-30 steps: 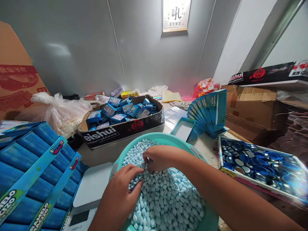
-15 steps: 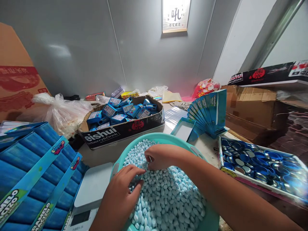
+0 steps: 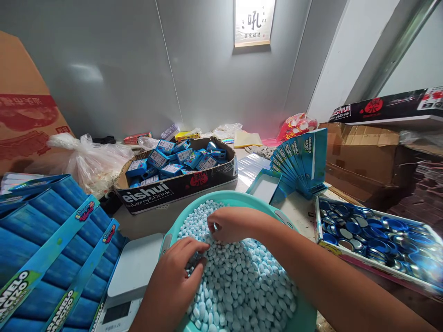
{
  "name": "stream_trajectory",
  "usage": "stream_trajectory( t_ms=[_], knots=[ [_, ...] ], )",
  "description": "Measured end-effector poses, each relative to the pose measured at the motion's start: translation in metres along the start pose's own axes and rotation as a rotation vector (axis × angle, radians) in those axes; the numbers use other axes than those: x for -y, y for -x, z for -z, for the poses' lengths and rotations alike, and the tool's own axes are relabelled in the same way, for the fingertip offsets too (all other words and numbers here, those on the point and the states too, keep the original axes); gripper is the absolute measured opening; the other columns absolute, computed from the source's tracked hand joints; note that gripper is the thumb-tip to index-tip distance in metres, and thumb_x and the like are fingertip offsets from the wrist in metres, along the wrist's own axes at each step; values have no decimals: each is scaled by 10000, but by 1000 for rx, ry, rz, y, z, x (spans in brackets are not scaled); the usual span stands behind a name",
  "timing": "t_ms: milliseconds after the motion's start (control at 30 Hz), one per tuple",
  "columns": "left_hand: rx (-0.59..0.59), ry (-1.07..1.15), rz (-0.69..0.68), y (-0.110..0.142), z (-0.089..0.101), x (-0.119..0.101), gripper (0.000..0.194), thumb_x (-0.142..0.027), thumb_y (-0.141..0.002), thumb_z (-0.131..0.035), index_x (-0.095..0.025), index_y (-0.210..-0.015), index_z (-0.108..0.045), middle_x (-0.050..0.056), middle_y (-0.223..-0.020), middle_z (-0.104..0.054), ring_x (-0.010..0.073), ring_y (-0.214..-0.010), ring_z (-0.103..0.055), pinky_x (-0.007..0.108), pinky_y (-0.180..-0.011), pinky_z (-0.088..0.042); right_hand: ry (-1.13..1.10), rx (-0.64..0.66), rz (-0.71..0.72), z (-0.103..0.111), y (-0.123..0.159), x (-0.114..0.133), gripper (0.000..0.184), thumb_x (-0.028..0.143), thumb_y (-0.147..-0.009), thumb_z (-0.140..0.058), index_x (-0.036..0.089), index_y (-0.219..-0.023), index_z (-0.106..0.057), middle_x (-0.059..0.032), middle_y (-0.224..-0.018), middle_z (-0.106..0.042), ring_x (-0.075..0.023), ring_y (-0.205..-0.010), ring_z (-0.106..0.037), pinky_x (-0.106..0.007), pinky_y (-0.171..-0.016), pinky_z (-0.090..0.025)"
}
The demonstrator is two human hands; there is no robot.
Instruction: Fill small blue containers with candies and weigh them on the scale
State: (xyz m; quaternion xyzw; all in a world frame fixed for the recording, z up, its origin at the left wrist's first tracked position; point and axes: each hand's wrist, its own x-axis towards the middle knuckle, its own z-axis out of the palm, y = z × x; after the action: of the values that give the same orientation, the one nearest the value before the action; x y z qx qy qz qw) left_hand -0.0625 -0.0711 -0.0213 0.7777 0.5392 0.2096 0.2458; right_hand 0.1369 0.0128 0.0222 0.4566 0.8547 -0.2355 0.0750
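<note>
Pale blue oval candies (image 3: 238, 281) fill a turquoise basin (image 3: 256, 198) in front of me. Over the basin's left part lies my left hand (image 3: 183, 272), its thumb apart from the fingers and its fingertips at the candies. My right hand (image 3: 230, 223) reaches in from the right, just beyond the left one. Its fingers are curled in a pinch, low against the candies; whatever is between the fingertips is hidden.
Left of the basin are a white scale (image 3: 134, 267) and blue display boxes (image 3: 51, 240). Behind it stands a black-sided carton (image 3: 183, 191) of small blue packs. At right are an open box of blue and silver tins (image 3: 367, 235), fanned blue cartons (image 3: 301, 159) and a shallow tray (image 3: 265, 184).
Both hands stay almost in place over the candies. The whole view has shifted very slightly; nothing else has visibly moved.
</note>
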Motion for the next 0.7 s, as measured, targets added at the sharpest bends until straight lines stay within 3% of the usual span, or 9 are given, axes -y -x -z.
stream_trajectory(
  t_ms=[433,700],
  knots=[
    [6,1,0,1,0,0,237,-260,-937,-532,-283,-1110,-692,34,-1193,-679,233,-1130,-607,399,-995,-501,2,12,15,-5,-4,-3,424,442,-747,-729,279,-1137,-695,-17,-990,-703,-190,-789,-613,-267,-564,-353],
    [-8,5,9,1,1,-3,223,-282,-950,-527,-283,-1100,-692,36,-1187,-679,231,-1125,-614,392,-988,-515,19,49,13,-2,-3,0,392,395,-769,-735,257,-1135,-714,-21,-1006,-706,-191,-816,-607,-266,-583,-354]
  ],
)
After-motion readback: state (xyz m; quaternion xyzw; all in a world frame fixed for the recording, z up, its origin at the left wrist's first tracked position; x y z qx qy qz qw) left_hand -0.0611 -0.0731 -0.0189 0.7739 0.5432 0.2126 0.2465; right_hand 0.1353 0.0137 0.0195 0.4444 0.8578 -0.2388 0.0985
